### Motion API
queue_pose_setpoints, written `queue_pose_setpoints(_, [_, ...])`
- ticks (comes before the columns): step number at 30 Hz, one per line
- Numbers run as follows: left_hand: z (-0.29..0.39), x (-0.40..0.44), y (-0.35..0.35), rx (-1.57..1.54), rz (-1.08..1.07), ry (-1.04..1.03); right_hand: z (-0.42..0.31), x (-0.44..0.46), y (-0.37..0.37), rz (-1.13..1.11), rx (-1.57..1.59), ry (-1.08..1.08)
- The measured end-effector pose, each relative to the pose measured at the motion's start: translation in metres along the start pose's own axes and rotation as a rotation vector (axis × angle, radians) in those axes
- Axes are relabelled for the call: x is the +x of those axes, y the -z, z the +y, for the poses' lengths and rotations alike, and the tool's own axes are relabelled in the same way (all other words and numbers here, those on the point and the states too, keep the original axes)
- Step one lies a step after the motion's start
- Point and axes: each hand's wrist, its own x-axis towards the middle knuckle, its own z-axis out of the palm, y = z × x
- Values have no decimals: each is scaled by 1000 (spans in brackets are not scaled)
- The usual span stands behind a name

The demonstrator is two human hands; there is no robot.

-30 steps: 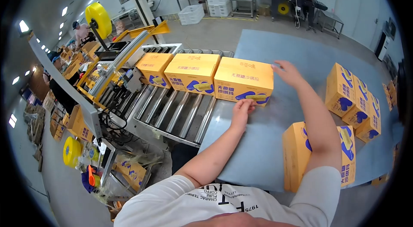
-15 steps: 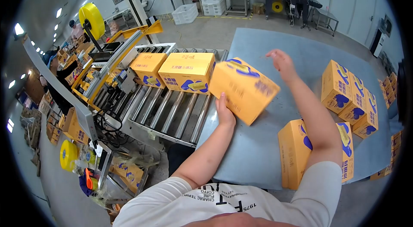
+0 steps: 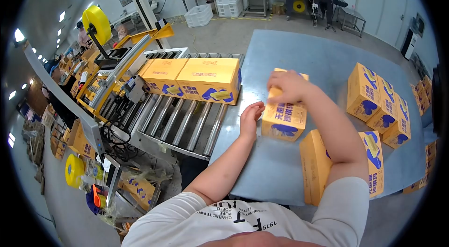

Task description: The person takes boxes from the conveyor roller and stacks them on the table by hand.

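A yellow cardboard carton (image 3: 284,123) with blue print stands on the metal table in front of me. My right hand (image 3: 286,85) reaches over its top, fingers bent around the upper part; the hand hides some of that surface. Just left of the carton is my left hand (image 3: 251,118), its fingers loosely curved and apart, holding nothing. Whether its fingertips touch the carton I cannot tell. Two similar cartons (image 3: 208,79) sit end to end on the roller conveyor (image 3: 189,125) to the left. Under my right forearm, more cartons (image 3: 314,167) are partly hidden.
Three cartons (image 3: 384,102) stand in a row on the right of the metal table (image 3: 322,60). A taping machine with a yellow tape roll (image 3: 97,25) is over the conveyor. White crates (image 3: 199,15) lie beyond. Co-workers (image 3: 84,35) are at the far left.
The carton, tilted against my left hand before, now stands upright on the table, turned and farther right. My right hand came down onto it; my left hand let go. The conveyor cartons sit closer together.
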Motion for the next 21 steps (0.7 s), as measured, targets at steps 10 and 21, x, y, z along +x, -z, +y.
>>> queue_pose_setpoints(10, [3,-5,-6,0,66,49,118,-38,8,-85,-150,-556])
queue_pose_setpoints(21, [3,-4,-4,-97,137,86,86,-16,-6,-780,-185,-743])
